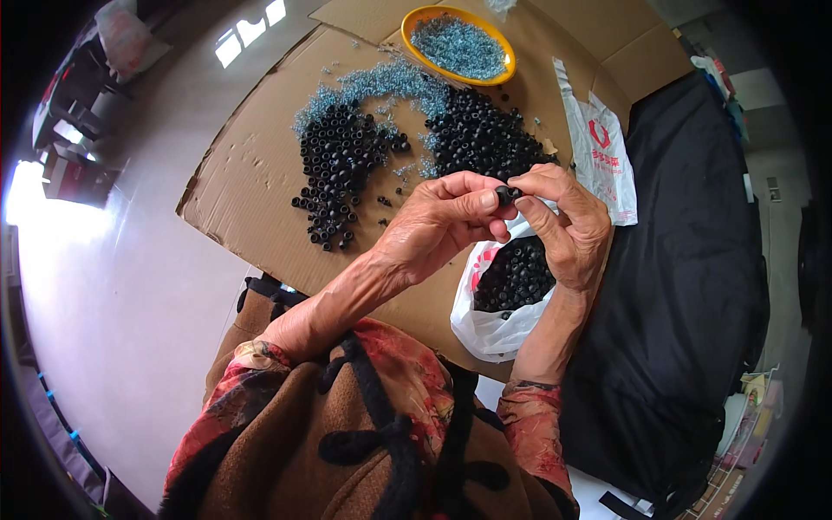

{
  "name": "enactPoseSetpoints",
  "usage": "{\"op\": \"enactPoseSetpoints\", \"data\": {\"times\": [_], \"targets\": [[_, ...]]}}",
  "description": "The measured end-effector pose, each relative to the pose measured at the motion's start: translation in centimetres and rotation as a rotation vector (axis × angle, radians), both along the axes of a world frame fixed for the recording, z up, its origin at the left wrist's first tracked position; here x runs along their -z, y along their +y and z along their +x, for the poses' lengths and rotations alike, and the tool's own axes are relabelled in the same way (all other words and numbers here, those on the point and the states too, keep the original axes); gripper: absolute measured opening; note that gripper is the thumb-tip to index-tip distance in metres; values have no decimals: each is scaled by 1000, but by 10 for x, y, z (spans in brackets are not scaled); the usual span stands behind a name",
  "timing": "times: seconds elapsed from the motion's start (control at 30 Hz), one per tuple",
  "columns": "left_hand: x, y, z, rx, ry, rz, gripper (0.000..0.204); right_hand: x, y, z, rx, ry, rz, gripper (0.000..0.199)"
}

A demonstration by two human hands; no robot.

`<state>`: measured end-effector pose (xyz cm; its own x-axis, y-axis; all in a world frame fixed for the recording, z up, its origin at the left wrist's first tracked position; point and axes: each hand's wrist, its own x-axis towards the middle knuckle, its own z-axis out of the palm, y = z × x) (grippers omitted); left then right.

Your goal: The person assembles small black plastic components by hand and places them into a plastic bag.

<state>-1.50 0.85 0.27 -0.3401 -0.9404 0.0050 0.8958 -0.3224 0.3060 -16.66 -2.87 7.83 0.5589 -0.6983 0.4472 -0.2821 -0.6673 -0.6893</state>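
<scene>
Above the near right part of the cardboard, my hands meet over a small round black plastic part (503,196). My left hand (442,212) pinches it between thumb and fingers. From the other side, the thumb and fingertips of my right hand (568,221) close on its right end; any second piece there is too small to make out. Just below my hands, a white plastic bag (490,345) lies open with many black parts (516,273) in it. Beyond my fingers is a heap of black parts (481,130). Black ring-shaped parts (334,165) spread to the left.
Tiny clear-blue pieces (381,82) lie in a band behind the heaps. More fill a yellow bowl (512,68) at the far edge. A flattened white bag (611,169) rests on the cardboard (251,165) at right. Black fabric (685,251) covers something beside it.
</scene>
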Motion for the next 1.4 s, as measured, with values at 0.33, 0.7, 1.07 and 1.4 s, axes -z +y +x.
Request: {"op": "enactPoseSetpoints", "data": {"times": [0.33, 0.7, 1.07, 1.4], "targets": [[1, 3, 1, 37, 16, 45, 14, -1, -5, -3, -71, 49, -41, 13], [5, 6, -1, 47, 22, 7, 15, 5, -5, -4, -36, 11, -56, 13], [6, 5, -4, 30, 18, -11, 17, 13, 5, -2, 113, 18, -85, 18], [3, 8, -6, -20, 12, 24, 19, 24, 25, 7, 281, 52, -347, 37]]}}
